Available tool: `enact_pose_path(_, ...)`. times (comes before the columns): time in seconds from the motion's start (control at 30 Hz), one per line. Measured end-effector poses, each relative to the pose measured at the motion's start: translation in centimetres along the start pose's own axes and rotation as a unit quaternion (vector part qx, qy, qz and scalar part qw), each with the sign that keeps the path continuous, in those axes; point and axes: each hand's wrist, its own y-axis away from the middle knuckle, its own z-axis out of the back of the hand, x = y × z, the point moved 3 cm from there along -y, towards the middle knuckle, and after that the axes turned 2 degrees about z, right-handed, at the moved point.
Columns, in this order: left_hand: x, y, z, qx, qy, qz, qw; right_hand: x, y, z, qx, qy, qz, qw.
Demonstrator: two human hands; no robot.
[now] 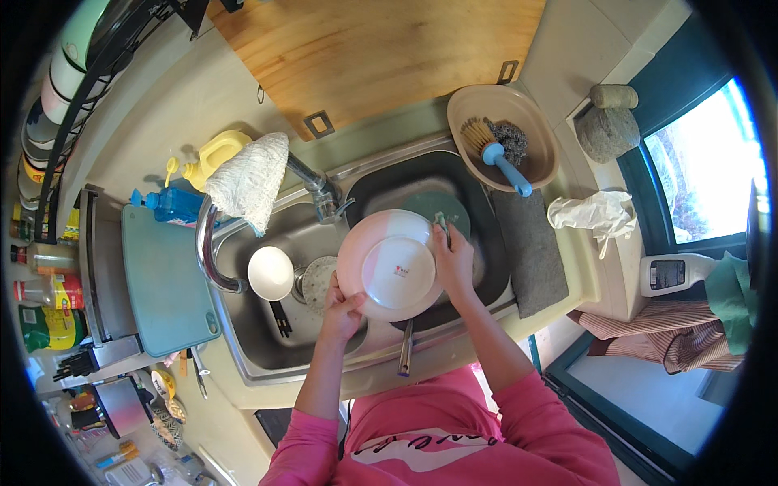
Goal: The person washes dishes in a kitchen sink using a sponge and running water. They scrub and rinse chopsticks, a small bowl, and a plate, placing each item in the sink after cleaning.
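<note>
A pink and white plate is held over the sink divider, its underside with a small printed mark facing up. My left hand grips its lower left rim, thumb on top. At the right rim, my right hand presses a small greenish scrubbing cloth against the plate. Below, the left sink basin holds a white bowl, black-ended chopsticks and a speckled dish, partly hidden. A green round item lies in the right basin. A metal handle juts over the front edge.
A chrome faucet draped with a white cloth arches over the left basin. Behind right, a plastic tub holds a blue-handled brush and steel wool. A blue cutting board lies left; a grey mat lies right.
</note>
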Motion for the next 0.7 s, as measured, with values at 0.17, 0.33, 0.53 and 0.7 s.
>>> enact_pose_path(0.17,0.3,-0.1,-0.8,0.008,-0.070,0.033,0.997,3.7,1.7,-0.8,-0.066,0.104,0.221,0.967)
enact_pose_path(0.33,0.6,0.5,-2.7,0.053,-0.101,0.066,0.991,8.5,3.3,-1.6,0.036,0.177,0.399,0.899)
enact_pose_path(0.53,-2.5,3.6,-2.5,0.042,-0.165,-0.002,0.985,1.3,-1.7,1.5,0.071,-0.119,-0.002,0.990)
enact_pose_path(0.7,-8.5,9.0,-1.1,-0.016,-0.255,-0.074,0.964,-6.0,0.5,0.6,0.206,-0.143,-0.122,0.960)
